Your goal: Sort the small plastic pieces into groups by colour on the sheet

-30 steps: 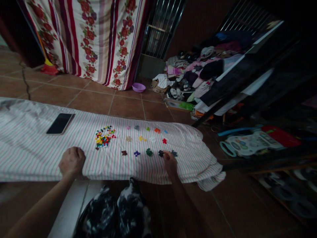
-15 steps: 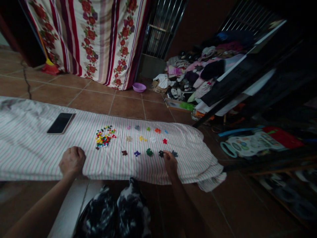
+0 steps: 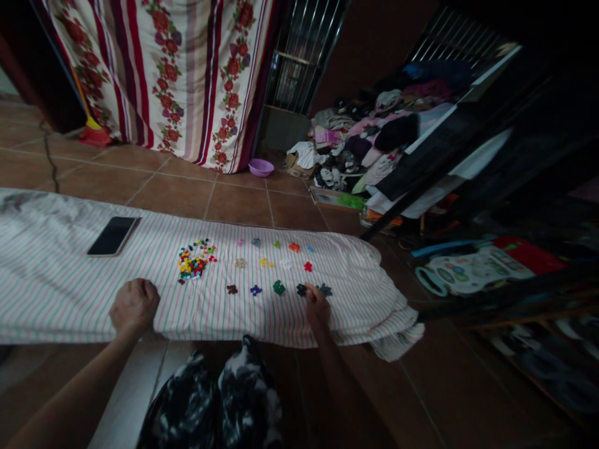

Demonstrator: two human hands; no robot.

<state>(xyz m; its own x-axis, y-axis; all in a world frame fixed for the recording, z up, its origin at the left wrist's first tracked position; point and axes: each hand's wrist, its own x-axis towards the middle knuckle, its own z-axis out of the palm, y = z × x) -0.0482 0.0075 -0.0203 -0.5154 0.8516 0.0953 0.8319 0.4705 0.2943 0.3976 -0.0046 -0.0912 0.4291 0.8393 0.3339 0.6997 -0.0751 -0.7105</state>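
Observation:
My right hand (image 3: 318, 304) has thumb and forefinger pinched together at the edge of a small pile of black pieces (image 3: 301, 289); anything between the fingertips is too small to make out. Just right of it lies a dark grey-blue pile (image 3: 325, 290). To the left in the same row are green (image 3: 279, 287), dark blue (image 3: 255, 290) and brown (image 3: 233, 289) piles. My left hand (image 3: 135, 304) rests as a closed fist on the striped cloth (image 3: 196, 315). Beyond it is a heap of mixed coloured pieces (image 3: 193, 265).
Further rows hold red (image 3: 307, 266), yellow (image 3: 266, 262), beige (image 3: 240, 263) and orange (image 3: 294, 247) piles, among several others. A phone (image 3: 112, 236) lies at the left. On the floor beyond are a purple basin (image 3: 261, 167) and heaped clothes (image 3: 355, 140).
The view has shifted slightly. My right hand stays by the black pile, its fingertips now slightly further right of it. My left hand keeps its place on the cloth.

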